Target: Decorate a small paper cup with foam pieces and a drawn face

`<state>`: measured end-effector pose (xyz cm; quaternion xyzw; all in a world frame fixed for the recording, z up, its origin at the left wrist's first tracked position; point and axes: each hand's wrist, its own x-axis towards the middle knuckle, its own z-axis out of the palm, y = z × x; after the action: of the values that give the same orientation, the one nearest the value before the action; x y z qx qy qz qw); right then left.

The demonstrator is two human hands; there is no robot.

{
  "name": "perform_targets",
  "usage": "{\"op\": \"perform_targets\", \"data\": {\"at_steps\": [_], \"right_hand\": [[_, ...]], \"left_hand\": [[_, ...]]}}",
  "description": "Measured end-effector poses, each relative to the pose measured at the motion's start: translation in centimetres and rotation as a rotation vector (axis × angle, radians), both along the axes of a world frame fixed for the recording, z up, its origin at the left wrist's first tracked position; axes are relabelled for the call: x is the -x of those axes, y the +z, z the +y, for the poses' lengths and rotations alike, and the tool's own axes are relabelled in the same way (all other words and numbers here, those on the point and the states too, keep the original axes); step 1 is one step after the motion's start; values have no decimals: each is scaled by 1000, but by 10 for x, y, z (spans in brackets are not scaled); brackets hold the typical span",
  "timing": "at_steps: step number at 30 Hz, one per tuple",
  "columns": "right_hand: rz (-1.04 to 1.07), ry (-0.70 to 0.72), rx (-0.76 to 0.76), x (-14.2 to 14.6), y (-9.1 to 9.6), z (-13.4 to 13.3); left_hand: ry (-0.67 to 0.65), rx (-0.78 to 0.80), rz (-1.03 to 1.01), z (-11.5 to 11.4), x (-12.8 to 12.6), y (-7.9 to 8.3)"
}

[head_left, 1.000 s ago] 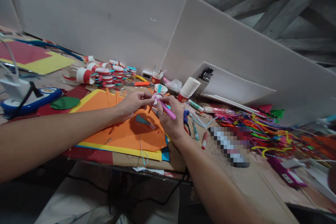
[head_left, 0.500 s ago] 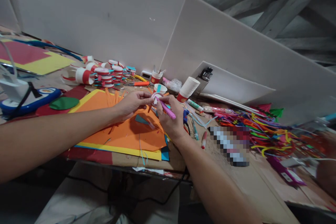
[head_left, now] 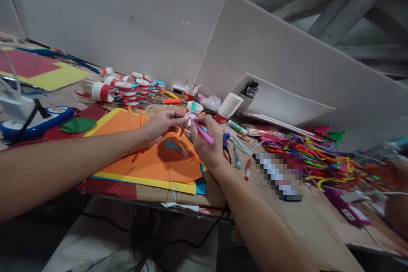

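Observation:
My left hand (head_left: 159,127) pinches a small white round piece (head_left: 190,117), which looks like a paper cup bottom, between thumb and fingers. A pink-purple marker (head_left: 204,132) is gripped in my right hand (head_left: 211,146), its front end against the white piece. Whether the tip touches it is too small to tell. Below both hands lie orange paper sheets (head_left: 159,170) with cut strips (head_left: 135,121). Just beyond my fingers stands a white cup piece (head_left: 195,107) with a teal strip on it.
Several red-and-white cut cups (head_left: 124,91) cluster at the back left. Stacked paper cups (head_left: 230,108) lean beside a dark bottle (head_left: 247,95). To the right lie a red marker (head_left: 247,169) and colourful pipe cleaners (head_left: 306,157). A blurred arm (head_left: 395,212) shows at the right edge.
Almost nothing differs. My hands keep the same hold, and the marker has shifted only very slightly against the white piece.

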<state>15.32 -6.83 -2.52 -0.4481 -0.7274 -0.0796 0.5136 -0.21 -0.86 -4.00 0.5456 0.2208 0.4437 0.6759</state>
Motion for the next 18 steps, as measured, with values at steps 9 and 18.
{"op": "perform_targets", "data": {"at_steps": [9,18], "right_hand": [[-15,-13,-11,0,0,0],[-26,-20,-25,1,1,-1]], "left_hand": [[0,16,-11,1,1,0],[-8,8,-21,1,0,-1]]}}
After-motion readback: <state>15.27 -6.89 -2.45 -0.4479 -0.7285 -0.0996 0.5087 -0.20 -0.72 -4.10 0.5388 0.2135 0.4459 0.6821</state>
